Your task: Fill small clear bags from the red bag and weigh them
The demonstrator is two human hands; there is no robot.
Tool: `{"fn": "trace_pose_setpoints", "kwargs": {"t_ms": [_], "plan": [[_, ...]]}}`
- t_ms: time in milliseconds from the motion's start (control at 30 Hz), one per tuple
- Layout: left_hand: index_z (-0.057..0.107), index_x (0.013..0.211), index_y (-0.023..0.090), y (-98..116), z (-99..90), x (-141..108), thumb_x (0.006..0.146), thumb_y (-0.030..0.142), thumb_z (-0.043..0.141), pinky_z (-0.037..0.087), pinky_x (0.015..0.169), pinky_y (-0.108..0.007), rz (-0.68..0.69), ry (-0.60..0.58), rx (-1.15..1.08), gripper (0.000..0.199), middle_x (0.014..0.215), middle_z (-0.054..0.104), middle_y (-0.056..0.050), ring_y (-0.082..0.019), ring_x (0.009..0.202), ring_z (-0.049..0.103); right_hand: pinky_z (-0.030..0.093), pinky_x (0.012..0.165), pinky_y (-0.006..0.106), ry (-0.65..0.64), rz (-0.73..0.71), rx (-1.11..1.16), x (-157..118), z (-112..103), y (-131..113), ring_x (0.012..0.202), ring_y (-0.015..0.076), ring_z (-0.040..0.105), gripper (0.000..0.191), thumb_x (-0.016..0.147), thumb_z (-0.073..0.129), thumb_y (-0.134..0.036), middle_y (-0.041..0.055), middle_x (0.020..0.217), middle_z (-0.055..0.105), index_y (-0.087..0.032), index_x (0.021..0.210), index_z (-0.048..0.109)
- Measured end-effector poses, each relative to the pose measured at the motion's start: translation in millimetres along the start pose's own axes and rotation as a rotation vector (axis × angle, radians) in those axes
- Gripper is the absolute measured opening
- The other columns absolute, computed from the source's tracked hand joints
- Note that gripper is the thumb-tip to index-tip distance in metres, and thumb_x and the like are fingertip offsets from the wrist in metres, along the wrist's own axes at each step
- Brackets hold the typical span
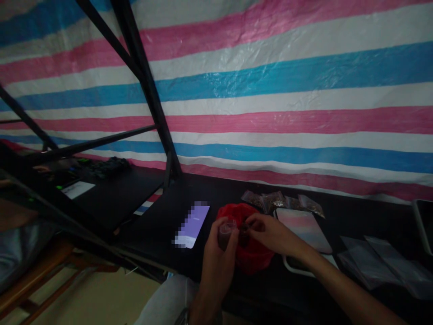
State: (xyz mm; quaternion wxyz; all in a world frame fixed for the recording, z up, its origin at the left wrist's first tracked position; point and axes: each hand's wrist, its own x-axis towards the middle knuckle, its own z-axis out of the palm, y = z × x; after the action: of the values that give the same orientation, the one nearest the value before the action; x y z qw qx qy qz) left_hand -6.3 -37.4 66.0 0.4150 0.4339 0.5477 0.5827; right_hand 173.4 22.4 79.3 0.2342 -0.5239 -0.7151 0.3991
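My left hand (219,253) is wrapped round a small clear plastic bag (227,228), its mouth up. Right beside it, my right hand (262,230) has thumb and fingers pinched together over a red plastic bag (252,259). Something small and dark shows at those fingertips; I cannot make out what it is. The red bag lies open and crumpled on the black table beneath both hands. Behind it lie several small clear packets (273,201) filled with brown bits. A flat, pale-topped device (304,230) with a white edge sits by my right forearm.
A lit phone (196,225) lies on the black table (152,239) to the left. Flat clear bags (382,264) are spread at the right. A black metal frame (149,90) rises at the left, before a striped sheet (287,90). Another person's arm (16,212) shows at far left.
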Motion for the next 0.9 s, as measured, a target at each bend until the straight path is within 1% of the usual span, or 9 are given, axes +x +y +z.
{"fn": "trace_pose_setpoints", "kwargs": {"t_ms": [133,167,233,300,400,500,667,833,900], "plan": [[0.073,0.126,0.027,6,-5.0,10,0.080,0.033,0.084,0.042,0.111,-0.042,0.188,0.029,0.199,0.048,0.130,0.073,-0.009,-0.033,0.127,0.061,0.054,0.076,0.032,0.050,-0.044,0.046,-3,-4,-3,0.085,0.0207,0.073,0.019,0.092,0.064,-0.029,0.0053,0.094,0.079,-0.018,0.105,0.073],[0.073,0.128,0.027,10,-5.4,16,0.080,0.035,0.084,0.041,0.112,-0.044,0.217,-0.013,0.229,0.049,0.132,0.072,-0.010,-0.034,0.127,0.060,0.055,0.078,0.033,0.057,-0.062,0.087,-2,-5,-3,0.087,0.0210,0.073,0.020,0.091,0.065,-0.031,0.0056,0.096,0.079,-0.018,0.105,0.072],[0.072,0.130,0.028,21,-3.7,33,0.084,0.036,0.081,0.044,0.108,-0.044,0.224,-0.192,0.238,0.048,0.131,0.074,-0.009,-0.033,0.121,0.065,0.056,0.080,0.034,0.084,-0.078,0.189,-2,-10,-4,0.088,0.0220,0.074,0.025,0.091,0.064,-0.036,0.0064,0.097,0.079,-0.018,0.108,0.071],[0.075,0.127,0.028,29,0.9,51,0.082,0.032,0.082,0.044,0.109,-0.043,0.284,-0.354,0.241,0.046,0.126,0.076,-0.010,-0.034,0.120,0.066,0.058,0.079,0.036,0.133,-0.062,0.254,0,-15,-5,0.088,0.0233,0.075,0.031,0.092,0.063,-0.041,0.0065,0.096,0.078,-0.018,0.113,0.070],[0.076,0.125,0.026,28,8.8,69,0.079,0.025,0.082,0.049,0.105,-0.040,0.267,-0.492,0.187,0.046,0.124,0.078,-0.008,-0.032,0.115,0.070,0.058,0.078,0.036,0.258,-0.049,0.237,1,-22,-5,0.085,0.0235,0.074,0.034,0.091,0.062,-0.043,0.0052,0.094,0.077,-0.020,0.115,0.067],[0.073,0.129,0.025,16,11.6,72,0.083,0.025,0.079,0.055,0.095,-0.038,0.214,-0.476,0.154,0.047,0.120,0.079,-0.009,-0.029,0.105,0.074,0.056,0.073,0.035,0.380,-0.070,0.156,-1,-23,-8,0.080,0.0217,0.071,0.033,0.089,0.061,-0.042,0.0044,0.095,0.075,-0.022,0.115,0.066],[0.072,0.130,0.027,4,7.5,65,0.086,0.025,0.077,0.050,0.105,-0.038,0.245,-0.489,0.177,0.044,0.131,0.075,-0.010,-0.029,0.120,0.070,0.053,0.069,0.034,0.411,-0.132,0.101,-4,-14,-19,0.075,0.0208,0.067,0.033,0.090,0.061,-0.041,0.0049,0.095,0.074,-0.021,0.116,0.066],[0.074,0.126,0.026,2,8.3,64,0.087,0.023,0.074,0.045,0.110,-0.041,0.294,-0.474,0.204,0.039,0.127,0.077,-0.009,-0.030,0.121,0.068,0.051,0.097,0.042,0.451,-0.250,-0.131,-11,-7,-31,0.105,0.0260,0.068,0.025,0.090,0.064,-0.026,0.0081,0.115,0.073,-0.023,0.115,0.068],[0.074,0.126,0.026,2,9.4,63,0.088,0.021,0.072,0.043,0.112,-0.042,0.299,-0.466,0.200,0.039,0.131,0.075,-0.010,-0.031,0.125,0.066,0.049,0.102,0.046,0.440,-0.271,-0.279,-15,-6,-35,0.113,0.0283,0.066,0.027,0.091,0.065,-0.022,0.0094,0.122,0.071,-0.024,0.118,0.068]]}}
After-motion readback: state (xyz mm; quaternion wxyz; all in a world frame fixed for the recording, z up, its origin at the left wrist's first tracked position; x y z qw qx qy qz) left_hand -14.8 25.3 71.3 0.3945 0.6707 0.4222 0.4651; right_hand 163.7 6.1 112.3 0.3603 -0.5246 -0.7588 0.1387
